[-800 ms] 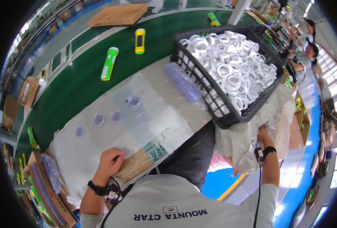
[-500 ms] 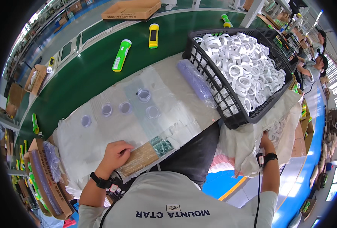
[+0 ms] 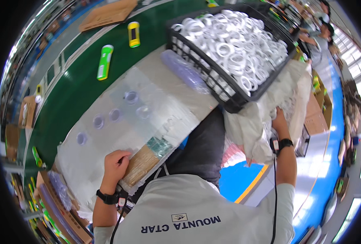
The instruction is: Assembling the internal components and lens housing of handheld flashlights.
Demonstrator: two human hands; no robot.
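Hands well apart across the frame. Left hand [image 3: 116,166] at lower left, curled into a loose fist over the desk [image 3: 87,162], just beside a brown patch [image 3: 142,164], with nothing showing between thumb and fingers. Right hand [image 3: 279,122] at right of centre, reaching into the mouth of a pale bag [image 3: 249,126]; fingertips hidden, so cannot tell whether spread or pinching. Whitish contents around those fingers, too blurred to sort.

Bag just past the desk's right end, below the near corner of a black crate [image 3: 234,103]. Crate at upper right of centre, heaped with white rings [image 3: 225,49], jutting beyond the desk's edge. Purple wrap [image 3: 184,70] lengthwise along the crate's left wall, taking up that margin.

Five clear caps [image 3: 98,121] left of centre, with gaps between, and a broad stretch of plastic-covered desk from there down to the left fist. Near edge slanting from centre to lower left, beside dark trousers [image 3: 196,146]. Far edge along a green belt [image 3: 75,101], with a green torch [image 3: 105,62] and a yellow torch [image 3: 134,34] lying apart. Carton [image 3: 75,226] at lower left, near the left forearm. Blue floor [image 3: 237,185] showing between trousers and right forearm.
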